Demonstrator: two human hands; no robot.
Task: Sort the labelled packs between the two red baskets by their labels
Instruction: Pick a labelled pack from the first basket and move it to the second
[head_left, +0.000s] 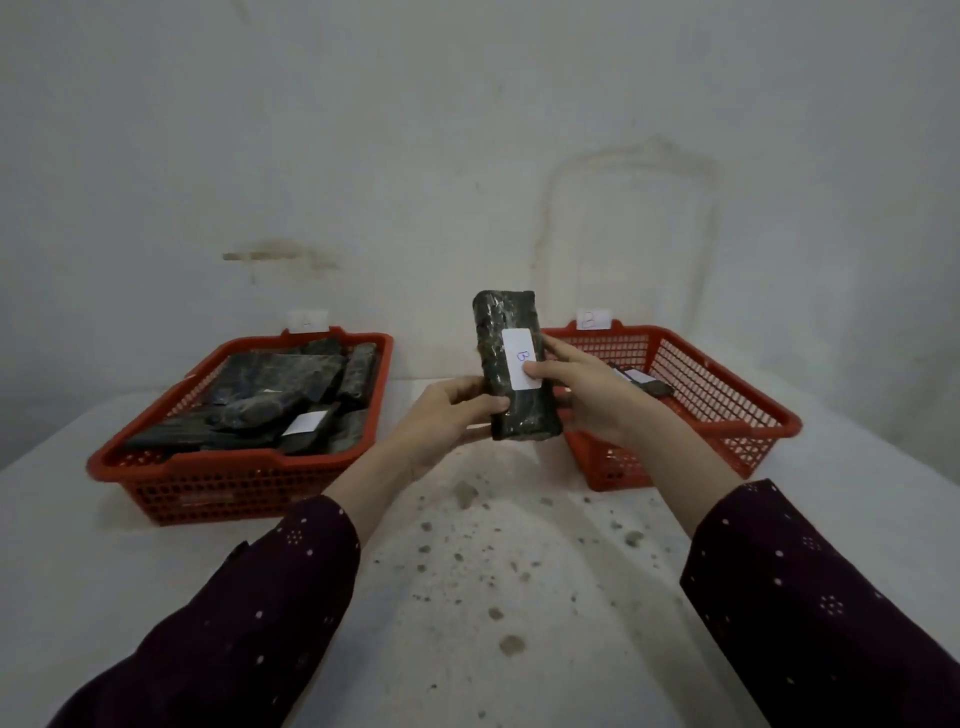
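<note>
A dark oblong pack (501, 338) with a white label reading "B" (521, 364) stands upright in the air between the two red baskets. My left hand (447, 415) grips its lower left side. My right hand (576, 389) holds its right side, thumb on the label. The left red basket (228, 467) holds several dark packs, one showing a white label (304, 422). The right red basket (727, 400) contains one or two small packs (641, 382), partly hidden behind my right hand.
A small white tag (307, 319) stands behind the left basket, another marked "B" (594, 318) behind the right. The white table (493, 597) is speckled with dark stains near the front. A stained white wall rises close behind the baskets.
</note>
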